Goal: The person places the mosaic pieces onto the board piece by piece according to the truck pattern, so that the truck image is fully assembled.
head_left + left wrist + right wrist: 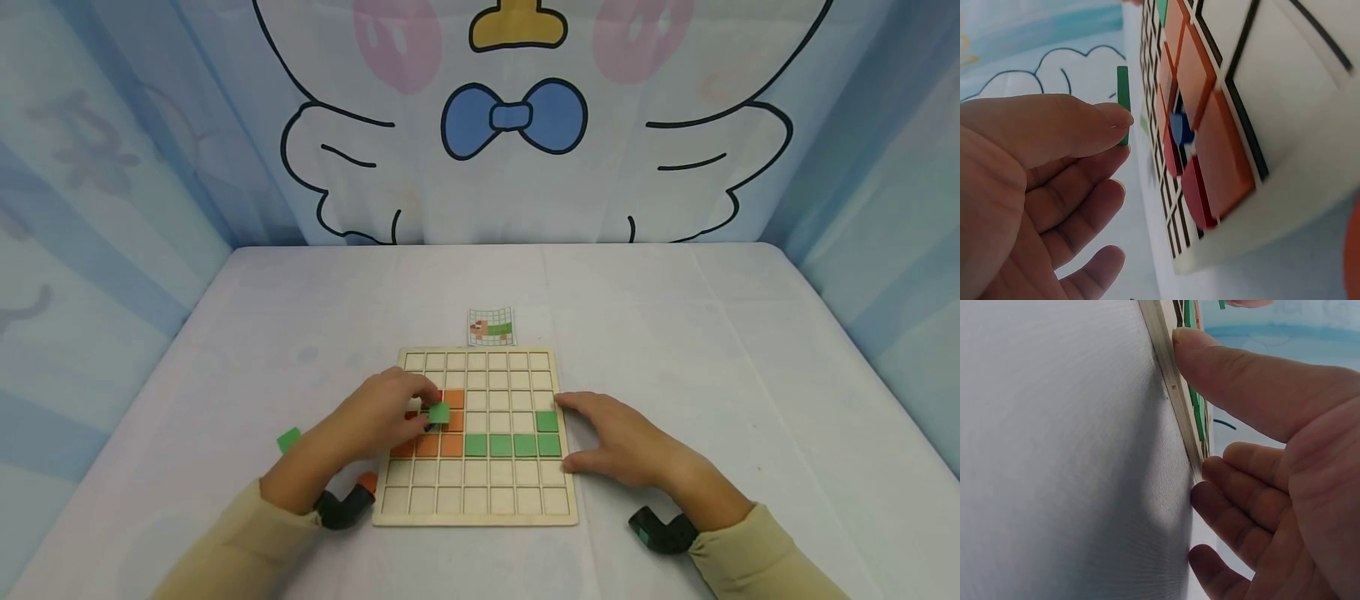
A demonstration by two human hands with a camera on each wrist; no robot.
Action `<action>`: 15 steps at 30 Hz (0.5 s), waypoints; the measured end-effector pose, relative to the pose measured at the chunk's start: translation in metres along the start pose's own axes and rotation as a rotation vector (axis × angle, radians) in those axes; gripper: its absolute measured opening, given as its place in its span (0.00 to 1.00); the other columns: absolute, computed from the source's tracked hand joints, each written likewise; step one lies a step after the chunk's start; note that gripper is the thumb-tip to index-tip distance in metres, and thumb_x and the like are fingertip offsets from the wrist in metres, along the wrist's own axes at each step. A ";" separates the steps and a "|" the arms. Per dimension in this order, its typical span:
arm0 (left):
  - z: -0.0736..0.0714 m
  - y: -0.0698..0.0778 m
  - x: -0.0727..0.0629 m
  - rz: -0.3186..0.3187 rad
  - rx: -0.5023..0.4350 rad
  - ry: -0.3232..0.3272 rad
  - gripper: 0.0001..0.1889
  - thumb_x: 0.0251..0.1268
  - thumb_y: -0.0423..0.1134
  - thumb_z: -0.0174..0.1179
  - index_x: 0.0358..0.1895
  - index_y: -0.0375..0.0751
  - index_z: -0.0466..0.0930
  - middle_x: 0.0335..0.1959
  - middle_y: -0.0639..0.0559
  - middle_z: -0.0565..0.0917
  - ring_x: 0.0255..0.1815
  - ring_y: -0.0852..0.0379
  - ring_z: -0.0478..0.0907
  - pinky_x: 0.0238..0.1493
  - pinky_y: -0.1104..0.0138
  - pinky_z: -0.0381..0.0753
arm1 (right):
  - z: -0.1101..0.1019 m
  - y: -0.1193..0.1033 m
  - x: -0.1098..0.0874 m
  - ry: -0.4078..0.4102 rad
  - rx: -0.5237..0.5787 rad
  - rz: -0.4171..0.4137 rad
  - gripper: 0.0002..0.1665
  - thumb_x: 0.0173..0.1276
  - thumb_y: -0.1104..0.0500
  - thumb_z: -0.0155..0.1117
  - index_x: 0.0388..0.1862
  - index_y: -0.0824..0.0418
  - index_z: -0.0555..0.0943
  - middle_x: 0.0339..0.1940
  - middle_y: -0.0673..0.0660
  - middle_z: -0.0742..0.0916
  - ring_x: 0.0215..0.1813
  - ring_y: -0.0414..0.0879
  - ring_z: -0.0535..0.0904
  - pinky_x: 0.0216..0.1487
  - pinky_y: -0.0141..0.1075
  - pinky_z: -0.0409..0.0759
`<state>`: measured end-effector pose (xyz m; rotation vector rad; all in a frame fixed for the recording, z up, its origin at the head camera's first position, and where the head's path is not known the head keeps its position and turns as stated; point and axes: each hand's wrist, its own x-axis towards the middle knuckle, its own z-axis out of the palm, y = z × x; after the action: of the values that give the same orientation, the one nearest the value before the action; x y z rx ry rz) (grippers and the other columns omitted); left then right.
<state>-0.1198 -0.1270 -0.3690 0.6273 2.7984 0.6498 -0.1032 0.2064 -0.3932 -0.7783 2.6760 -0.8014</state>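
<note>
My left hand (375,417) pinches a green square tile (439,413) between thumb and fingers, over the left part of a wooden grid board (476,520). The left wrist view shows that tile (1123,87) edge-on, apart from the board's face. Beneath it lie orange tiles (427,448), dark red pieces (1197,194) and a small blue piece (1180,128); my hand partly hides them from above. A row of green tiles (501,446) runs to the board's right side, with another green tile (547,422) above its end. My right hand (626,442) touches the board's right edge, fingers loosely extended.
Behind the board lies a small picture card (491,327) with a grid pattern. A loose green tile (288,439) shows beyond my left forearm, and an orange piece (367,481) lies beside the black left wrist camera (347,507). Printed curtains (510,192) border the white table (675,317).
</note>
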 end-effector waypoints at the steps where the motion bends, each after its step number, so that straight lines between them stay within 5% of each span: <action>1: 0.001 0.002 0.001 0.015 0.007 0.001 0.10 0.62 0.31 0.67 0.46 0.42 0.84 0.40 0.55 0.81 0.46 0.53 0.74 0.47 0.59 0.77 | 0.000 0.000 0.000 -0.001 0.000 0.002 0.45 0.61 0.51 0.75 0.71 0.70 0.68 0.69 0.66 0.75 0.71 0.63 0.67 0.68 0.58 0.64; 8: 0.008 0.012 0.009 0.044 0.038 -0.009 0.12 0.61 0.34 0.69 0.49 0.41 0.84 0.44 0.53 0.82 0.49 0.53 0.75 0.53 0.57 0.76 | -0.001 -0.002 0.001 -0.014 0.005 0.017 0.46 0.61 0.51 0.76 0.71 0.70 0.68 0.69 0.66 0.74 0.71 0.63 0.67 0.68 0.57 0.64; 15: 0.012 0.018 0.014 0.103 0.039 0.012 0.10 0.61 0.33 0.67 0.46 0.42 0.85 0.36 0.57 0.82 0.41 0.56 0.74 0.46 0.60 0.76 | -0.001 -0.001 0.001 -0.009 0.003 0.014 0.45 0.61 0.52 0.76 0.71 0.70 0.68 0.69 0.66 0.75 0.71 0.63 0.67 0.68 0.57 0.64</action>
<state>-0.1220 -0.1015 -0.3728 0.7820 2.8106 0.6210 -0.1033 0.2054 -0.3918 -0.7600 2.6684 -0.7963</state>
